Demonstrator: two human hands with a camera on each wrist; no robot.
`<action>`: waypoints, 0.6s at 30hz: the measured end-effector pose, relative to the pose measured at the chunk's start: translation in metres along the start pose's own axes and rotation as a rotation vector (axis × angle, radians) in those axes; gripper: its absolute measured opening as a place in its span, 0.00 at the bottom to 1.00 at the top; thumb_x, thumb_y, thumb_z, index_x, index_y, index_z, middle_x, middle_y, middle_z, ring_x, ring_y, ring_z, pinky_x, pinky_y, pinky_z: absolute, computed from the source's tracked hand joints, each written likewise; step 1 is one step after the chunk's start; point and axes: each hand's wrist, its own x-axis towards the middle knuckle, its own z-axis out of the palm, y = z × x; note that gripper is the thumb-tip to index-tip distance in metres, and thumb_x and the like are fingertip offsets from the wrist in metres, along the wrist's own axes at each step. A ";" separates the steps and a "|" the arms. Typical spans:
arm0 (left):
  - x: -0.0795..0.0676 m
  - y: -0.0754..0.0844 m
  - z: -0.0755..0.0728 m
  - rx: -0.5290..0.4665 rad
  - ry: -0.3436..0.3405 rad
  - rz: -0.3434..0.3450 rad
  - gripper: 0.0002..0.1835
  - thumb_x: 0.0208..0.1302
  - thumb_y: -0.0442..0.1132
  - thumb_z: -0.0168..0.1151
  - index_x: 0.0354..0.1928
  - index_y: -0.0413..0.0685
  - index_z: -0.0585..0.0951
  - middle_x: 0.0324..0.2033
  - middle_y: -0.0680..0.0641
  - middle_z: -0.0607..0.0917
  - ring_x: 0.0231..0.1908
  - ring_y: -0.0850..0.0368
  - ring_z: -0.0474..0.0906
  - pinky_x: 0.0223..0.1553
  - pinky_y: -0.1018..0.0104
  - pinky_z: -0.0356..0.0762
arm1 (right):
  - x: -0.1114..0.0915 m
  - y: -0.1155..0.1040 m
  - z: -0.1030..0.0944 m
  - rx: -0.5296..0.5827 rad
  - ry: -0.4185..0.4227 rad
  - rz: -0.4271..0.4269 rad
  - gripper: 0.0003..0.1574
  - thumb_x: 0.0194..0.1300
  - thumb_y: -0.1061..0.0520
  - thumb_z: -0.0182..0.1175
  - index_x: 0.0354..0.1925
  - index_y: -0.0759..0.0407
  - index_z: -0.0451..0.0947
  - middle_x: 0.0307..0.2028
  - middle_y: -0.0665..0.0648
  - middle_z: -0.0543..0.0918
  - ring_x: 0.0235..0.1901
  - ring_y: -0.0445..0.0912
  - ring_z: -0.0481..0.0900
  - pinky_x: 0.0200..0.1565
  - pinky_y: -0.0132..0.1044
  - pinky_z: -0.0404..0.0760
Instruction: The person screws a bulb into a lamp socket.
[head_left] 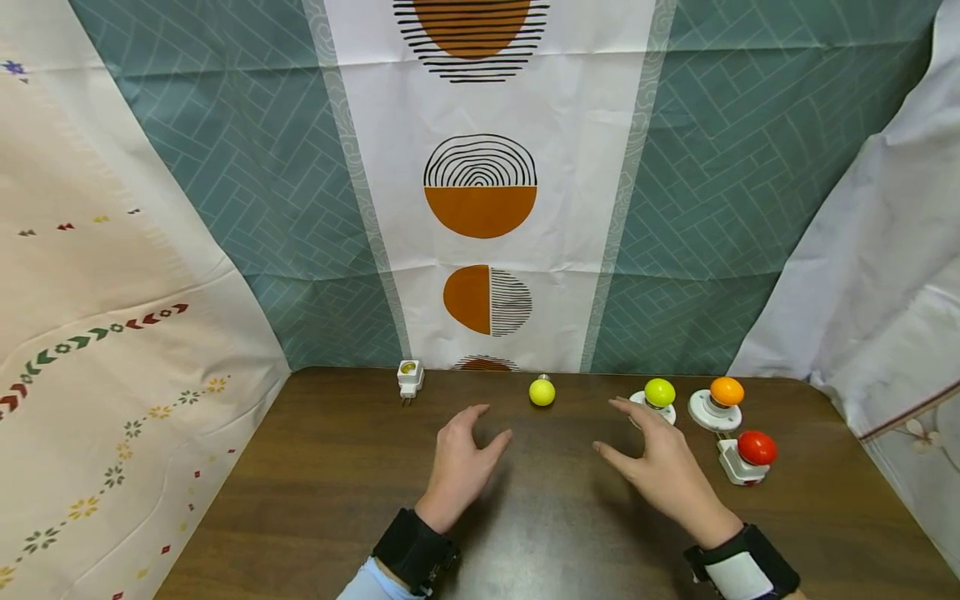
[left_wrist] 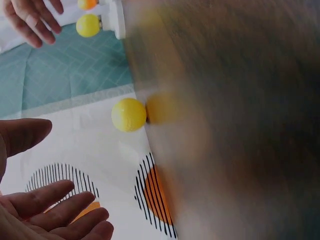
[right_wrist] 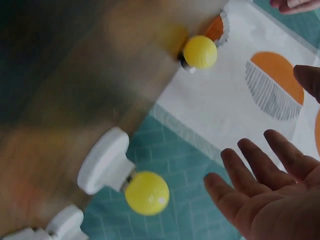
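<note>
My left hand [head_left: 463, 462] hovers over the middle of the table, thumb and fingers spread, holding nothing. To the right, my right hand [head_left: 663, 467] is held the same way, fingers apart and nothing in its grasp. Beyond and between the hands lies a loose yellow bulb [head_left: 542, 392] with its metal base pointing back. Just past the right fingertips, a yellow-green bulb [head_left: 660, 392] stands in a round white socket [right_wrist: 102, 160], partly hidden by that hand in the head view. Beside it an orange bulb [head_left: 727, 391] sits in another round white socket [head_left: 715, 412].
A red bulb [head_left: 757, 447] sits in a white plug-in socket [head_left: 742, 463] at the right. Near the back left edge stands a bulbless white plug-in socket [head_left: 410, 378], prongs toward me. Patterned cloth [head_left: 480, 108] hangs behind the brown wooden table [head_left: 300, 500].
</note>
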 end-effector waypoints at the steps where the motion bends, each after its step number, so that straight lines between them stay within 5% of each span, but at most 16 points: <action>1: 0.002 -0.001 -0.001 0.006 0.011 -0.003 0.28 0.56 0.52 0.65 0.55 0.45 0.76 0.51 0.49 0.77 0.53 0.56 0.71 0.52 0.58 0.68 | 0.000 0.000 0.003 0.009 -0.013 -0.003 0.43 0.54 0.35 0.64 0.61 0.55 0.67 0.58 0.57 0.71 0.56 0.52 0.68 0.52 0.53 0.69; 11: 0.037 -0.025 -0.021 0.130 0.217 -0.102 0.38 0.54 0.53 0.65 0.60 0.34 0.68 0.56 0.38 0.72 0.57 0.45 0.66 0.56 0.54 0.63 | 0.000 -0.002 0.015 0.027 -0.071 0.005 0.42 0.55 0.37 0.64 0.62 0.55 0.66 0.60 0.56 0.69 0.58 0.50 0.67 0.54 0.50 0.68; 18: 0.058 -0.053 -0.034 0.166 0.295 -0.189 0.42 0.52 0.54 0.66 0.60 0.30 0.64 0.48 0.36 0.73 0.50 0.41 0.68 0.50 0.51 0.67 | -0.001 0.001 0.020 0.020 -0.080 0.020 0.43 0.54 0.36 0.64 0.62 0.54 0.66 0.60 0.55 0.69 0.58 0.50 0.67 0.54 0.49 0.68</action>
